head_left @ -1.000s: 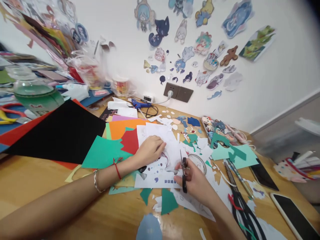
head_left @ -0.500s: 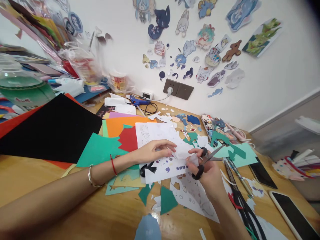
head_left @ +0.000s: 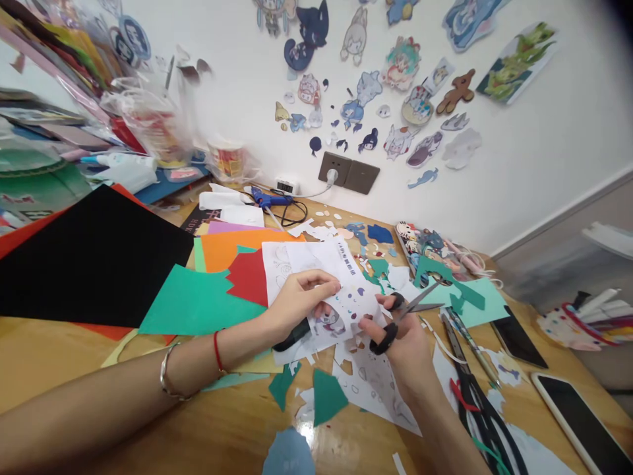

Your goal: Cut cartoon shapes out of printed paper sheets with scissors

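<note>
Between my hands is a white printed sheet with small coloured shapes and a line of characters near its top. My left hand pinches its left edge between thumb and fingers. A red cord and a silver bangle circle that wrist. My right hand is wrapped round black-handled scissors, whose blades stand apart and point right, away from the sheet. The right fingers are close to the sheet's right edge; whether they grip it I cannot tell. Another printed sheet with cut holes lies beneath.
Black felt, green felt and red felt lie at left. Green scraps sit in front. A blue glue gun is at the back. At right are a pen, long black-handled tool and phones.
The printed sheet has been turned and raised, so its coloured shapes now face me and its characters sit at the top. My left hand has closed on its edge. The scissors stay in my right hand.
</note>
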A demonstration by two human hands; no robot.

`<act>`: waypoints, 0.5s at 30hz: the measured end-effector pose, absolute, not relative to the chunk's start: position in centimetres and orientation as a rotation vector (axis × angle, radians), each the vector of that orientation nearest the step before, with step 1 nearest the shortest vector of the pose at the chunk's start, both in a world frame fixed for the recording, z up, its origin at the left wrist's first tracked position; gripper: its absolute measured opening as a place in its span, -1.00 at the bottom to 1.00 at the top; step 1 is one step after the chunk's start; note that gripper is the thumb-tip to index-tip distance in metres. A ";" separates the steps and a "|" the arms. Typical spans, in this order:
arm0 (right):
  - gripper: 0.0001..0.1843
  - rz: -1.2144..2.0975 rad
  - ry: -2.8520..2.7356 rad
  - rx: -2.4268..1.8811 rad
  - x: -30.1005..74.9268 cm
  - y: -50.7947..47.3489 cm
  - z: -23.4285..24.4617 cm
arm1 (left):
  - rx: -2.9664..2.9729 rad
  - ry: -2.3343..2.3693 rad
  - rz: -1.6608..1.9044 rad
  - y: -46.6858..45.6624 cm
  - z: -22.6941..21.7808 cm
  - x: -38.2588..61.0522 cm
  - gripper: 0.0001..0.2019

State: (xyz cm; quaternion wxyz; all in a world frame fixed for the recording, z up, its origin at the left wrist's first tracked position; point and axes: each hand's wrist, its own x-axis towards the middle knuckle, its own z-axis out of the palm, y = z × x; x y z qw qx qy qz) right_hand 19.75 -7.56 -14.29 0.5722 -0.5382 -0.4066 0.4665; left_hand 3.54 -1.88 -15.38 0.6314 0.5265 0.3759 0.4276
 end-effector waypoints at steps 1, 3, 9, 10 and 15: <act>-0.53 1.053 -0.937 -1.272 19.8 -7.5 -14.3 | 1.172 0.852 0.974 -1.9 -15.4 3.5 -0.82; -0.53 0.979 -0.886 -1.258 20.0 -7.4 -14.2 | 1.125 0.835 0.956 -1.9 -15.6 3.5 -0.83; -0.54 0.888 -0.851 -1.185 20.2 -7.1 -14.0 | 1.068 0.792 0.876 -1.5 -16.2 3.3 -0.85; -0.54 0.892 -0.852 -1.182 20.2 -7.1 -14.0 | 1.066 0.793 0.871 -1.5 -16.2 3.3 -0.85; -0.54 0.900 -0.847 -1.182 20.1 -7.1 -14.0 | 1.094 0.831 0.839 -1.8 -15.8 3.3 -0.77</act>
